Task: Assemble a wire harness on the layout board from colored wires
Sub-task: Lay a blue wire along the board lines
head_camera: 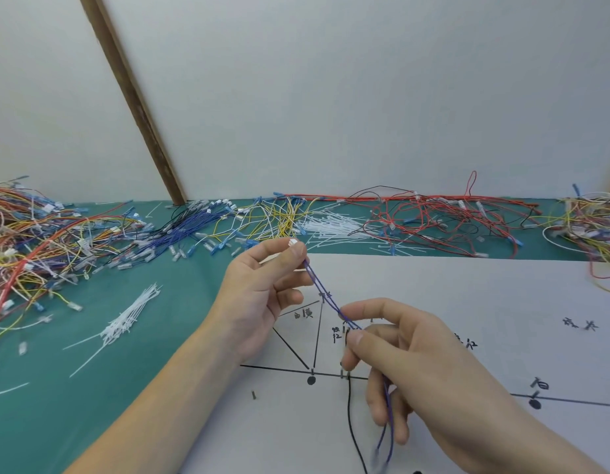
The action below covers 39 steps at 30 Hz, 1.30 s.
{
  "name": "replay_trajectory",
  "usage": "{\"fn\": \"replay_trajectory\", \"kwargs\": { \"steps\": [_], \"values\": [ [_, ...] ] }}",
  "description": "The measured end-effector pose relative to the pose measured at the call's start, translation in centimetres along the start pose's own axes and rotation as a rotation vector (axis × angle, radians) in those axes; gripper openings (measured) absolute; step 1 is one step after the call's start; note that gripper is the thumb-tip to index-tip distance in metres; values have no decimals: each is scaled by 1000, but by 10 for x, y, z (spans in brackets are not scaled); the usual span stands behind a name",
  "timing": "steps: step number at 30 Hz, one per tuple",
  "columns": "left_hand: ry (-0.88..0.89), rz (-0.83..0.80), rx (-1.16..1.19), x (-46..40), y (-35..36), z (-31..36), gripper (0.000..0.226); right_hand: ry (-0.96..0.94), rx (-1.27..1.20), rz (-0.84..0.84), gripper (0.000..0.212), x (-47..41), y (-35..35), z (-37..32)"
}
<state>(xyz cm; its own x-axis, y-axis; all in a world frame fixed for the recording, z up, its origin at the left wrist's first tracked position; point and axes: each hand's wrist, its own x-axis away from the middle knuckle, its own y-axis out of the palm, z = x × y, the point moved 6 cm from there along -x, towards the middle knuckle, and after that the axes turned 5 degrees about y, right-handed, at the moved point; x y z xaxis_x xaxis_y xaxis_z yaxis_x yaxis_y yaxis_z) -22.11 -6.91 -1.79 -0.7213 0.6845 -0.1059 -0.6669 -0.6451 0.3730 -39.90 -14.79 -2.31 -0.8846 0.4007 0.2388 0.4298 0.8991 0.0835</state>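
From the head view, the left hand (262,295) is pinching the white connector (293,242) end of a purple wire pair (326,297), while the right hand (409,364) is gripping the same pair lower down between thumb and forefinger. The wires are running taut from far-left to near-right above the layout board (502,302), their loose tail hanging below the right hand. The board's pegs (344,373) are lying just beneath, nearer the right hand, beside a black wire (350,415).

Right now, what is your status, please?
Left hand pinches purple wire at its white connector; right hand grips it lower. Over layout board. Nothing blocking.
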Motion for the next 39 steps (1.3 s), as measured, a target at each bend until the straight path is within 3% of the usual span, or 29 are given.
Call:
{"fn": "replay_trajectory", "kwargs": {
  "steps": [7, 14, 20, 27, 34, 39],
  "values": [
    [-48, 21, -39, -1, -2, -4, 45, 120, 53, -127, 16, 4, 5, 3],
    [-40, 53, -176, 0, -2, -3, 47, 85, 69, -59, 16, 0, -1, 3],
    [-31, -53, -259, 8, 10, -3, 20, 47, 157, -68, 5, -1, 4, 3],
    [18, -115, -319, 15, 20, 0, 22, 83, 225, -63, 14, 0, 12, 9],
    [34, -165, -348, 16, 25, -4, 22, 63, 142, -56, 17, 0, 15, 8],
    [-107, -157, -204, 14, 19, -8, 16, 115, -48, -171, 17, 0, 16, 7]
  ]
}}
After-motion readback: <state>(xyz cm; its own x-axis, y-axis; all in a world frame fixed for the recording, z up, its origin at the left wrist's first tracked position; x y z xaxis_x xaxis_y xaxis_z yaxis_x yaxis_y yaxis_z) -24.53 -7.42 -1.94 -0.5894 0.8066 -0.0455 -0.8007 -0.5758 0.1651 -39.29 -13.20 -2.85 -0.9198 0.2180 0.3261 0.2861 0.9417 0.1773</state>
